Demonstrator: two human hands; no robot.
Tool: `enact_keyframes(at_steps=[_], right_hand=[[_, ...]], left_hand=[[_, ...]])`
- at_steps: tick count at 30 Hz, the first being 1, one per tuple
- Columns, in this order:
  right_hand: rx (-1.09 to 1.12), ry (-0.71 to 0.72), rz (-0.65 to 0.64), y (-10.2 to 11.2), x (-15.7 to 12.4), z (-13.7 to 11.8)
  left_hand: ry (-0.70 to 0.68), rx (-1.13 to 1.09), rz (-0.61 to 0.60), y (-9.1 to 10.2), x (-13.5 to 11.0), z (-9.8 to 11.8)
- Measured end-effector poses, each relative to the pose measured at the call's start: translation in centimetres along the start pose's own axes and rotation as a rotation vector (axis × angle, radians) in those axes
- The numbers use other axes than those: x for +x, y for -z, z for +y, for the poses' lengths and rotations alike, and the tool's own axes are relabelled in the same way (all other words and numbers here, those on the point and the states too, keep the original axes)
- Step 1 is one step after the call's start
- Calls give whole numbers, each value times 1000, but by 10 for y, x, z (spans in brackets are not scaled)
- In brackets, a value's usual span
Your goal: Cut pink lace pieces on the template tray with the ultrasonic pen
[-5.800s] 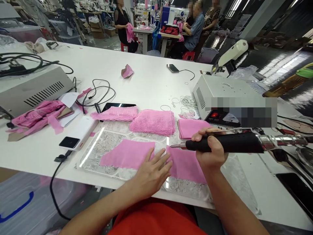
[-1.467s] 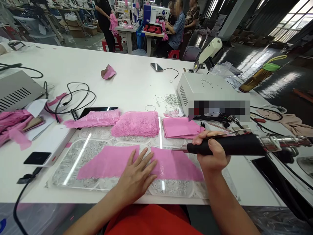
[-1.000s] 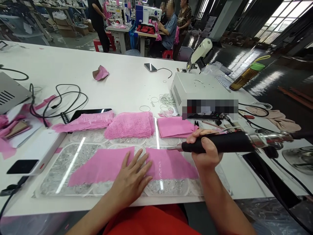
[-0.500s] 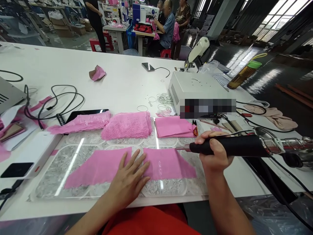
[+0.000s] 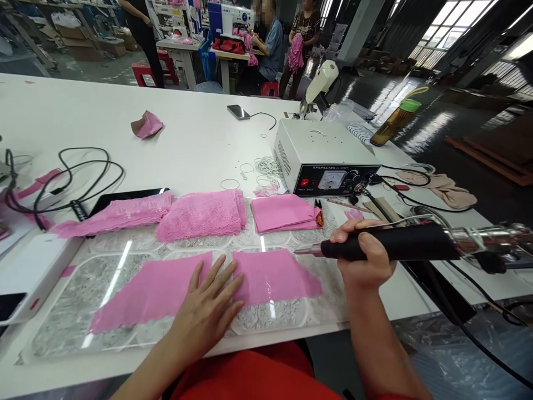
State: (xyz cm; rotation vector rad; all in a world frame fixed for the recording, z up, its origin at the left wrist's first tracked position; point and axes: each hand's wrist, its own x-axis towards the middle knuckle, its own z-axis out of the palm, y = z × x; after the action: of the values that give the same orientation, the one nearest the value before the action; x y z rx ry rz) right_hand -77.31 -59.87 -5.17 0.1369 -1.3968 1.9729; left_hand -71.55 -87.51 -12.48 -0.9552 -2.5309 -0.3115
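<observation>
My left hand (image 5: 206, 311) lies flat with fingers spread where two pink fabric pieces meet: a long left piece (image 5: 145, 294) and a right piece (image 5: 275, 275). Both rest on a clear plastic sheet (image 5: 75, 300) near the table's front edge. My right hand (image 5: 366, 255) is closed round the black handle of a handheld tool (image 5: 400, 244). The tool's metal tip (image 5: 306, 251) hovers level just above the right piece's far edge.
Behind the sheet lie pink lace stacks (image 5: 202, 214) and folded pink squares (image 5: 283, 213). A white control box (image 5: 322, 155) stands at right, with cables, white loops (image 5: 266, 166), a phone (image 5: 239, 111) and a bottle (image 5: 393, 121) around. Other people work at distant sewing tables (image 5: 233, 53).
The view has swung, so everything sits further left in frame. My left hand stays flat on the fabric. My right hand still holds the tool over the right piece.
</observation>
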Motion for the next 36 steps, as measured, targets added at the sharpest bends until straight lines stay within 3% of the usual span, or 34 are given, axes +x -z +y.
enact_keyframes(at_steps=[7,36], right_hand=[[0,-43,-21,19,-7,-10],[-27,-2,-96,8,-8,1]], left_hand=[[-10,-3,5,2,2,0],[-5,-8,-4,1,2,-1]])
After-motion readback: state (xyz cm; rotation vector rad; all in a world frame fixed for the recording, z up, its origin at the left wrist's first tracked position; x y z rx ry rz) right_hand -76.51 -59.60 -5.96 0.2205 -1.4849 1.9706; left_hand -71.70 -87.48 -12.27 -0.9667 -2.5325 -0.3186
